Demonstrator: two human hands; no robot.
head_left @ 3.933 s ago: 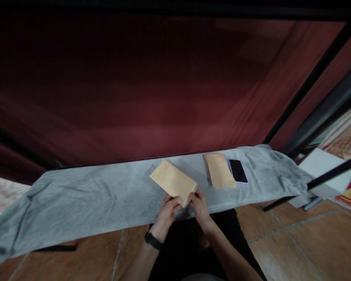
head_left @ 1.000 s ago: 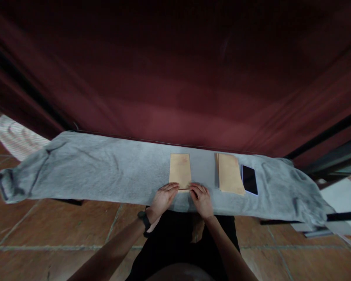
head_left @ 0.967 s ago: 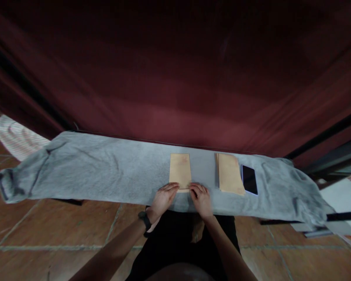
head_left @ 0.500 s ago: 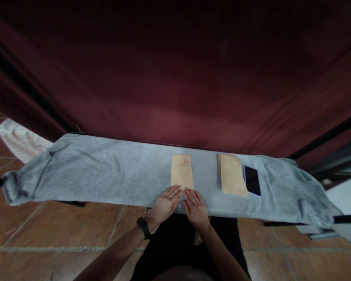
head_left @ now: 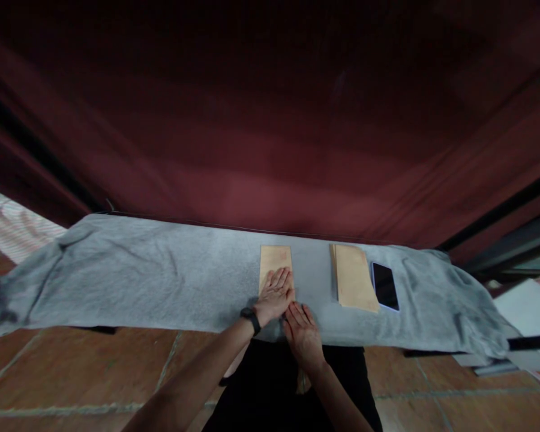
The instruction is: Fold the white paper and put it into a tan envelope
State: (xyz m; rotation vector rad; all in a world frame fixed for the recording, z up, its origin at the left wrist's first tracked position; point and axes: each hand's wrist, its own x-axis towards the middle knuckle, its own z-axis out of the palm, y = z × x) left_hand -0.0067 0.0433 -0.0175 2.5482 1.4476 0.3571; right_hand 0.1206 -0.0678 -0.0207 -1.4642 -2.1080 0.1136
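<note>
A tan paper envelope [head_left: 273, 257] lies flat on the grey cloth in front of me. Across its lower middle rests my left hand [head_left: 276, 292], palm down with the fingers stretched out, a black watch on the wrist. My right hand [head_left: 304, 333] lies at the envelope's lower right corner, fingers straight and flat, its fingertips close to the left hand. No object is gripped by either hand. Part of the envelope is hidden under the left hand.
A stack of tan envelopes [head_left: 354, 277] lies to the right, with a phone [head_left: 386, 286] beside it. Grey cloth [head_left: 207, 270] covers the long narrow surface. A dark red panel [head_left: 252, 192] rises behind it, and floor tiles [head_left: 130, 360] show below.
My left hand has moved up from the envelope's lower edge onto its middle. My right hand stays near the lower edge. The whole view has shifted slightly.
</note>
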